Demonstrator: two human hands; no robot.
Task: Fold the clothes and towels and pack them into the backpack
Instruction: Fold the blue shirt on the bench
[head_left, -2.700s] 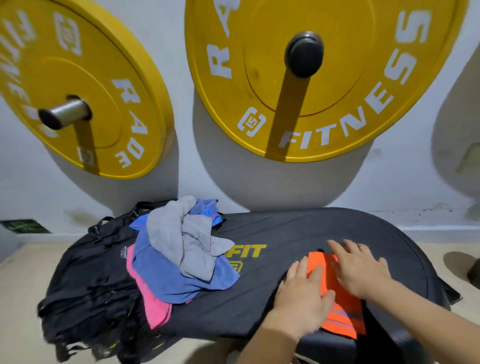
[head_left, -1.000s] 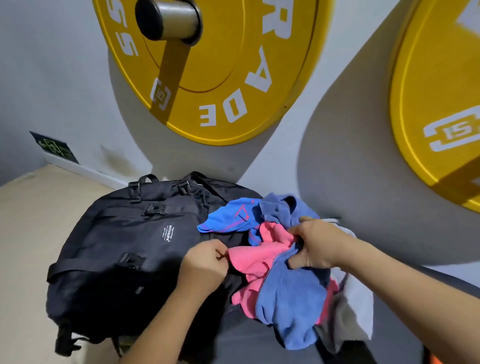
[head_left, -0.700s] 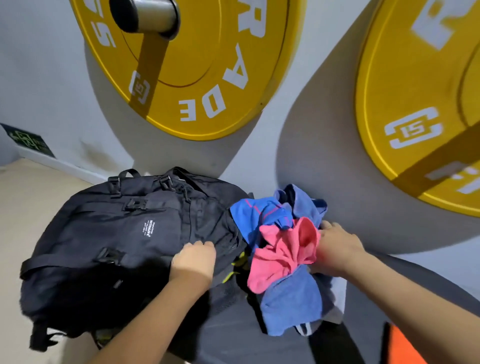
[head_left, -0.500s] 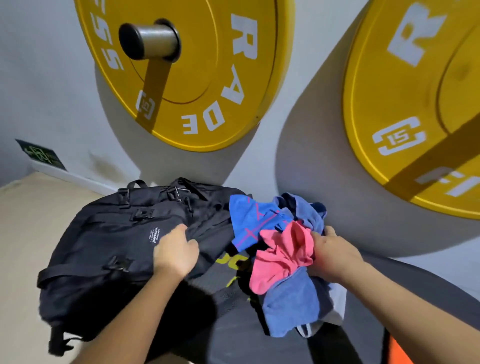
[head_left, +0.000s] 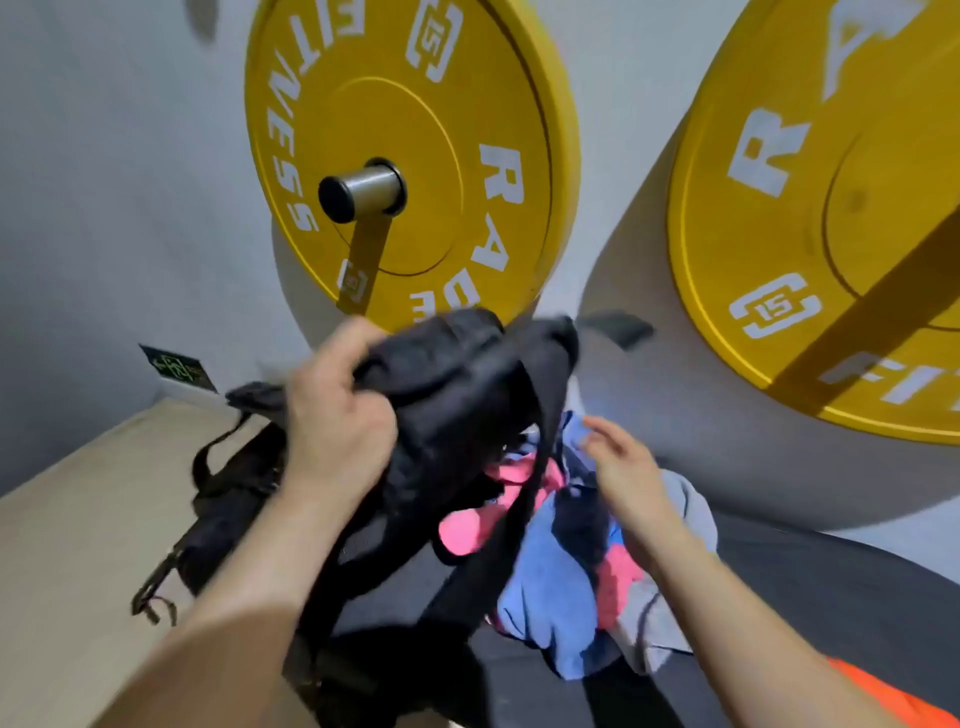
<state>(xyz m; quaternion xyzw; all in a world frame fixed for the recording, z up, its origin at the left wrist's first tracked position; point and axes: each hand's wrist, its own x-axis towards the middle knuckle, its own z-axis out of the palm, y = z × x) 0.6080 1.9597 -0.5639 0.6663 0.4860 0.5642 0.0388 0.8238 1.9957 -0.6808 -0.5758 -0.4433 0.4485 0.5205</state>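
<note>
1. Two yellow weight plates hung on the far wall, the right plate (head_left: 779, 208) partly cut off by the frame edge and the left plate (head_left: 441, 130) on a metal peg (head_left: 363, 187).
2. A dark padded bench (head_left: 831, 597) filled the near right.
3. The black backpack (head_left: 457, 395) was held up above the bench's left end, blurred, with its straps dangling to the left.
4. The clothes (head_left: 550, 587), blue, pink and grey, lay in a loose unfolded pile on the bench, just right of the backpack and partly behind one strap.
5. The left hand (head_left: 337, 415) gripped the backpack's top, fingers curled round the fabric.
6. The right hand (head_left: 623, 467) hovered over the pile, fingers apart and relaxed, holding nothing.
7. An orange cloth (head_left: 893, 696) showed at the near right corner.
</note>
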